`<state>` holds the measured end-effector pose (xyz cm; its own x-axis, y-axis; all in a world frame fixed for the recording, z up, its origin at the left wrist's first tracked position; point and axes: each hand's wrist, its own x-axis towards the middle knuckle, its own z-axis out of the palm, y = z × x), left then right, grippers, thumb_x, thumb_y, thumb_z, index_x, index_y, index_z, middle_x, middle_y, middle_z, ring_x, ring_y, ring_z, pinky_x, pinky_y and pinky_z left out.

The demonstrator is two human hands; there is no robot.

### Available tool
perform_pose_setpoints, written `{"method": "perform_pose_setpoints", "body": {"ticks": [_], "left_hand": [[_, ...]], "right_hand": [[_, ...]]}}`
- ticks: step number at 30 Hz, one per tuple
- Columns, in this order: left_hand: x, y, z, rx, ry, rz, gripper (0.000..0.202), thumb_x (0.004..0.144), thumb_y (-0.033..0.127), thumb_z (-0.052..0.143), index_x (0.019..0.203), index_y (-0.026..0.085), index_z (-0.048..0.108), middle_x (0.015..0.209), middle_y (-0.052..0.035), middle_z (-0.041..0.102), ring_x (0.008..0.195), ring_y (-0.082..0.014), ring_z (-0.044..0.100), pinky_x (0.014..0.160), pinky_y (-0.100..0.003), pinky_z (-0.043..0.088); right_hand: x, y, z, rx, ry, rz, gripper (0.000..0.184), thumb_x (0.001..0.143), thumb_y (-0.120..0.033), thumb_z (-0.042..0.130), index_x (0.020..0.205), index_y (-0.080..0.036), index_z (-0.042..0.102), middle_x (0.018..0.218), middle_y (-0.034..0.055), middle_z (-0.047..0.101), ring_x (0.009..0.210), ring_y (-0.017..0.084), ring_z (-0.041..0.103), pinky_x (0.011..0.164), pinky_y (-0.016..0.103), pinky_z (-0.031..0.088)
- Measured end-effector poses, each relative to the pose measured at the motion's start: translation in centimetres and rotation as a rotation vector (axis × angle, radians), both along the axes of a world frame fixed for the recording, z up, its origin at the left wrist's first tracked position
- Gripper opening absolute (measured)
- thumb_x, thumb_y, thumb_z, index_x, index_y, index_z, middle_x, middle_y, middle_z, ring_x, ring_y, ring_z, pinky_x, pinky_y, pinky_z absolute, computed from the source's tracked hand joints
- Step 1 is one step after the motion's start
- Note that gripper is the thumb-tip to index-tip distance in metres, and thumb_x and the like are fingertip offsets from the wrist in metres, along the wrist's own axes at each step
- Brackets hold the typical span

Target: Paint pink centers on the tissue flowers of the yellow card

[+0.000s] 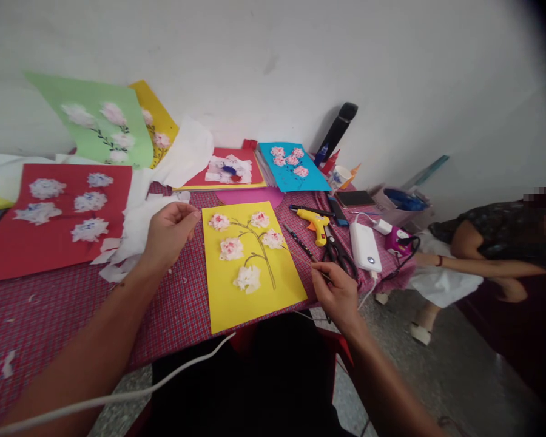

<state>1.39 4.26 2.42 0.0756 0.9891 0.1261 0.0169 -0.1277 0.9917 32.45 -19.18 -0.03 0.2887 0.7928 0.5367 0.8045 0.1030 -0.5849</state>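
A yellow sheet [227,297] lies at the table's front edge, with a drawn branching stem and several crumpled white tissue flowers, most of them dotted red or pink. The lowest flower [247,278] is plain white. Just off the sheet's upper left edge is my left hand [173,230], thumb and fingertips pinched together; whatever they hold, if anything, is too small to name. My right hand [337,291] is closed beyond the lower right corner, with a thin line showing at its fingers. A dark dotted pencil [300,241] points toward them; I cannot tell whether they grip it.
Right of the sheet are a yellow glue gun [316,224], black scissors [339,255] and a white power bank [365,246]. Other flower sheets, red [9,243], green [139,115] and blue [309,182], stand behind and left. A white cable [177,376] crosses my lap. Another person sits at right.
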Motion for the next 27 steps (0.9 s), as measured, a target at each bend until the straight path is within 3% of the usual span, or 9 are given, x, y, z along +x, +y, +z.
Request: {"method": "perform_pose_setpoints", "body": {"ticks": [17, 27], "left_hand": [[0.0, -0.2, 0.2, -0.005, 0.031, -0.002, 0.011, 0.08, 0.028, 0.075, 0.085, 0.022, 0.067, 0.06, 0.0023, 0.056, 0.048, -0.0125, 0.047, 0.044, -0.027, 0.033], [0.0, -0.4, 0.4, -0.022, 0.057, 0.002, 0.014, 0.08, 0.032, 0.075, 0.086, 0.023, 0.066, 0.058, 0.0029, 0.054, 0.049, -0.0128, 0.046, 0.044, -0.026, 0.032]], "right_hand": [[-1.1, 0.1, 0.3, 0.018, 0.011, 0.05, 0.01, 0.096, -0.018, 0.064, 0.096, -0.023, 0.073, 0.083, 0.0016, 0.075, 0.071, 0.017, 0.071, 0.065, 0.029, 0.055], [-0.8, -0.1, 0.0, -0.022, 0.088, -0.016, 0.011, 0.097, -0.024, 0.064, 0.098, -0.024, 0.075, 0.086, 0.0024, 0.077, 0.072, 0.018, 0.071, 0.067, 0.031, 0.057]]}}
